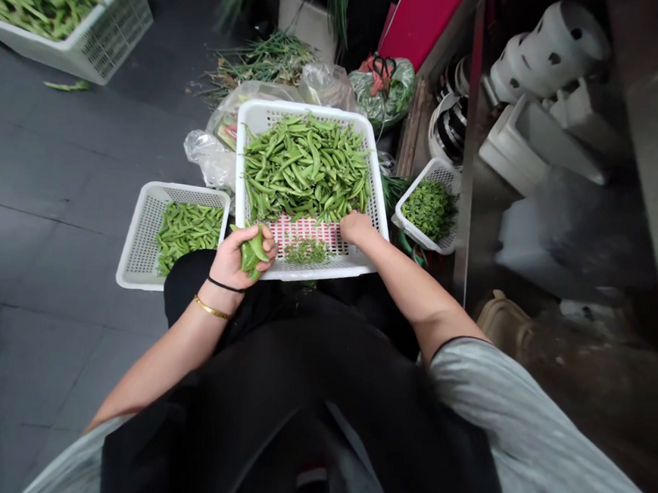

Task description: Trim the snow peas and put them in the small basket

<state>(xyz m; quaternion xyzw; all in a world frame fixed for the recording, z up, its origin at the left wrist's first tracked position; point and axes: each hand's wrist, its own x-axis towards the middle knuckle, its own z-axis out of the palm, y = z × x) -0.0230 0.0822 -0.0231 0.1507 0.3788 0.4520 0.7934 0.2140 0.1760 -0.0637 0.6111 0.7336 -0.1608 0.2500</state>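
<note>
A white plastic basket sits across my lap, holding a big heap of green pea pods. Small green trimmings lie on its bare near side, where red shows through the holes. My left hand is closed around several pea pods above the basket's near left corner. At the right edge of the heap is my right hand, curled with knuckles up; its fingertips and anything in them are hidden.
At left on the floor, a smaller white basket contains more pods. Another basket at right has green trimmings. Beyond are plastic bags, cut green stalks and scissors. A large crate of pods stands far left.
</note>
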